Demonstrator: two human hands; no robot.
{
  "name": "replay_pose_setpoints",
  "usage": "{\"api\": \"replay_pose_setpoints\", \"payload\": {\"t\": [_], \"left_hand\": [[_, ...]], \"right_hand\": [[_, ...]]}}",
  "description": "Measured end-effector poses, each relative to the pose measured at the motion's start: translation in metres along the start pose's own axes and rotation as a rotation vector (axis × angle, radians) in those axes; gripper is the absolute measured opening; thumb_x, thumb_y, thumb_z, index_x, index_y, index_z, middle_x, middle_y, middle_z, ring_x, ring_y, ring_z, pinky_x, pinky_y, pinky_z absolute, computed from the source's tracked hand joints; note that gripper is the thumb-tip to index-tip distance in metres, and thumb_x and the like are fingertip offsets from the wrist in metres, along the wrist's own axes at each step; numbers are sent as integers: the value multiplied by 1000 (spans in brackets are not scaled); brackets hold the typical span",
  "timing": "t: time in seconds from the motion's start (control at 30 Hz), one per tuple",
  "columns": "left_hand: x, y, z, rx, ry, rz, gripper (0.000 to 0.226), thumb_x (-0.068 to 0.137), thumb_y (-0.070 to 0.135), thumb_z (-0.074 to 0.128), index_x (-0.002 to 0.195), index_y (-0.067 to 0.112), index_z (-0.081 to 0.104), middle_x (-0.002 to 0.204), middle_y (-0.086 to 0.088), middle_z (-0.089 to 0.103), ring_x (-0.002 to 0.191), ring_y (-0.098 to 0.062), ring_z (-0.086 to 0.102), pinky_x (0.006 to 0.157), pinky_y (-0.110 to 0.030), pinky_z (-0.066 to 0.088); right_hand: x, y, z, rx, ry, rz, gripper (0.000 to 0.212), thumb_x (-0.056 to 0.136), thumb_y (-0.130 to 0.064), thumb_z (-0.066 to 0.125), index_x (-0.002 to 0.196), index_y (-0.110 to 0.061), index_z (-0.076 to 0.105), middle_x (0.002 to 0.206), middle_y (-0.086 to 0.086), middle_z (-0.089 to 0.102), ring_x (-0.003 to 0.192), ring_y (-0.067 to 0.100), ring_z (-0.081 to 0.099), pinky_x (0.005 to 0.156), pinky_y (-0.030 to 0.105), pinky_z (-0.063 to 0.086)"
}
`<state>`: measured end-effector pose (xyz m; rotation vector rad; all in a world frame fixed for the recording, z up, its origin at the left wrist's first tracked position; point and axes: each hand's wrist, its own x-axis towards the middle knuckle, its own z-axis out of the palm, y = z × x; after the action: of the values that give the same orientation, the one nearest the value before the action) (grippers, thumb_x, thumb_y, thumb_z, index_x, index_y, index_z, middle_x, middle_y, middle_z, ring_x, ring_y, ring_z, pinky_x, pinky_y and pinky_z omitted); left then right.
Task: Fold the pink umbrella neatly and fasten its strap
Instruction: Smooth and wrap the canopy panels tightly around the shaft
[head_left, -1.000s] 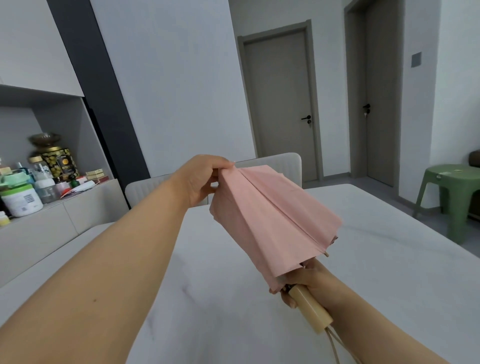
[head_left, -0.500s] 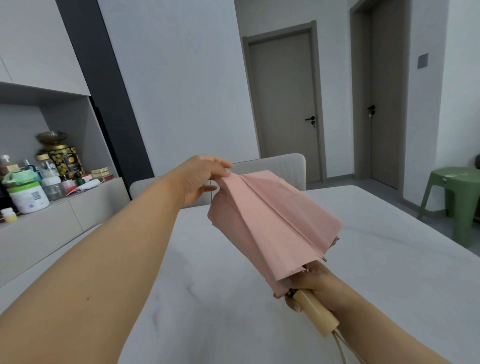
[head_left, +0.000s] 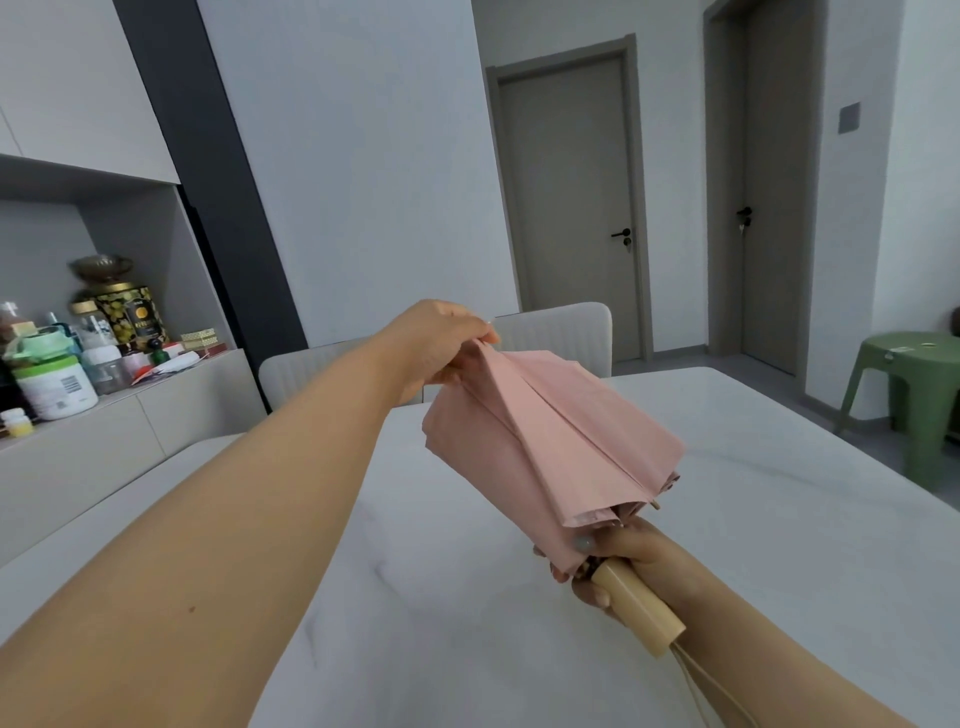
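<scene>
The pink umbrella is collapsed and held in the air above the white marble table, its canopy loose in flat pleats. My left hand pinches the far top end of the canopy. My right hand grips the near end where the fabric meets the pale wooden handle, thumb pressing on the canopy's edge. A beige cord hangs from the handle's end. The strap is not visible.
Two pale chairs stand at the table's far side. A sideboard with several jars and bottles runs along the left. A green plastic stool stands at the right, near two closed doors.
The umbrella has stayed between both hands, tilting slightly. My right thumb has moved up onto the canopy's near edge. The view has shifted a little to the left.
</scene>
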<state>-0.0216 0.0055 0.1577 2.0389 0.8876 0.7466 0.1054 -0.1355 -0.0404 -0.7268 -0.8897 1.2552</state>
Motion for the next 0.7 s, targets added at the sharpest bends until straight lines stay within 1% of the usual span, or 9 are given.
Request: {"api": "replay_pose_setpoints", "payload": {"t": [0.07,0.13,0.2,0.3,0.37,0.43,0.53,0.63,0.7], "left_hand": [[2,-2,2,-36,41,-10,17,93,12,59,95,-3,68,84,-13,65,66,-19,63,69,-29,59],[3,-7,3,-89,53,-11,8,90,5,65,83,0,65,83,-17,67,69,-23,65,75,-32,60],[3,-14,4,-129,66,-18,8,87,-2,67,80,2,64,81,-15,67,68,-20,65,72,-27,60],[2,-26,7,-243,109,-57,7,84,-7,68,82,-1,65,76,-11,65,62,-13,64,60,-19,58],[1,-35,10,-304,114,-76,8,84,-7,68,83,-1,64,76,-10,64,62,-13,63,59,-18,58],[0,-43,14,-337,130,-87,8,85,-7,68,83,0,64,77,-10,64,63,-14,62,57,-17,57],[-3,-53,19,-371,164,-98,7,85,-5,68,84,1,64,77,-10,64,63,-16,61,54,-17,55],[-4,-64,22,-398,194,-118,7,86,-3,69,87,1,64,79,-9,65,63,-17,60,54,-17,55],[-5,-71,25,-411,225,-131,8,86,-2,69,86,4,63,80,-7,65,64,-16,59,59,-20,56]], "right_hand": [[-2,-2,2,43,-3,20,64,37,-17,94,92,4,67,85,30,63,60,28,62,36,25,41],[-3,-4,2,130,-7,55,60,38,-7,90,91,5,65,84,31,63,60,28,61,34,24,41],[-5,-8,3,230,-22,93,60,36,-3,89,90,5,65,83,29,62,60,27,59,33,23,41],[-6,-11,3,368,-64,124,72,34,-6,95,97,4,63,86,28,61,61,28,60,33,22,43],[-6,-13,3,441,-88,128,74,34,-14,99,98,3,68,88,27,62,62,29,60,33,23,44],[-6,-15,4,486,-106,110,75,32,-26,100,97,0,73,88,22,63,63,28,60,33,23,45],[-7,-16,6,494,-76,92,73,30,-35,99,91,-2,76,82,17,64,60,28,60,31,22,44],[-7,-16,9,448,-25,89,64,33,-27,99,86,0,76,77,19,63,56,27,58,29,22,42],[-6,-14,9,409,16,99,55,34,-19,97,81,1,75,74,20,60,54,26,53,29,22,41]]}}
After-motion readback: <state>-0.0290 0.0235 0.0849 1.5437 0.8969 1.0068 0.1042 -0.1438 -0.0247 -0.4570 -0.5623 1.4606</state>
